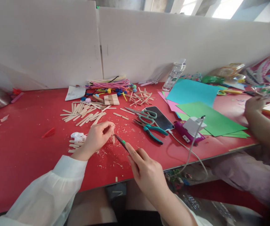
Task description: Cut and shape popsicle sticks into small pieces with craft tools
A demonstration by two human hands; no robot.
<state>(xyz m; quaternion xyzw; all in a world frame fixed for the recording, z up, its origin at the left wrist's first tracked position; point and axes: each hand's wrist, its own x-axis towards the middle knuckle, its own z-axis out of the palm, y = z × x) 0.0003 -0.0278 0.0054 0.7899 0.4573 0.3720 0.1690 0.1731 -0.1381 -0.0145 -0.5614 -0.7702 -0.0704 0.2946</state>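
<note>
A small wooden craft stick (113,139) points down from the fingertips of my left hand (97,135), which is pinched closed on its upper end. My right hand (149,172) is wrapped round a slim knife (120,139) with a dark blade and a bit of green near the grip. The blade's tip is beside the stick; whether they touch I cannot tell. Pale wood shavings (101,153) lie scattered on the red table below both hands. Behind my left hand is a loose pile of craft sticks (80,111), and a few more sticks (73,145) lie by my left wrist.
Scissors (146,116), teal pliers (152,130) and a phone (158,117) on a charging cable lie right of centre. Coloured paper (210,116), a purple power block (186,133) and a clear bottle (173,75) are further right. A co-worker's arm (257,116) rests at the far right.
</note>
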